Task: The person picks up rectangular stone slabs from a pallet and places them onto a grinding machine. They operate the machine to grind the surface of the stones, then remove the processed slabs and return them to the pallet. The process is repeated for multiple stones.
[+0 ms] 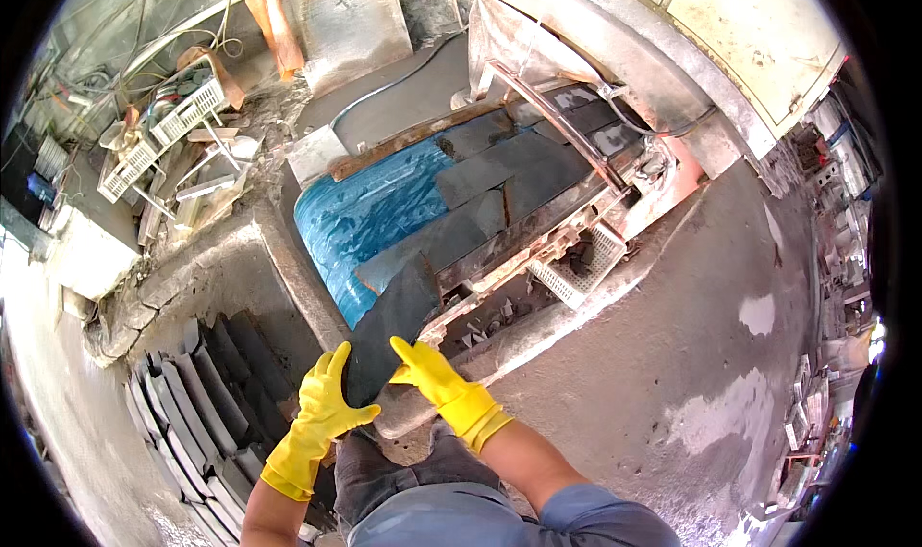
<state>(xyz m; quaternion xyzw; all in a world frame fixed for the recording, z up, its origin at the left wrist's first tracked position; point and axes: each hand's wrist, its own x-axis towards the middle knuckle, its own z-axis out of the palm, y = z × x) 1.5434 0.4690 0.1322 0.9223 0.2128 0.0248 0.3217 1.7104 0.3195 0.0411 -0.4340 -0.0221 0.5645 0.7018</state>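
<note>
Between rubber-gloved fingers [339, 363], flat dark slab [392, 321]

Grey floor [576, 393], pale patches [720, 417]; cream panel [754, 28] upper right.

The dark slab [392, 324] is looking matt and stony, the blue belt [379, 211] is shining smooth and wet, and the yellow gloves [322, 405] are appearing rubbery.

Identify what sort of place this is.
Probably a stone or tile workshop: dark slabs lie on a streaked blue belt, and more dark pieces are stacked in rows at lower left.
</note>
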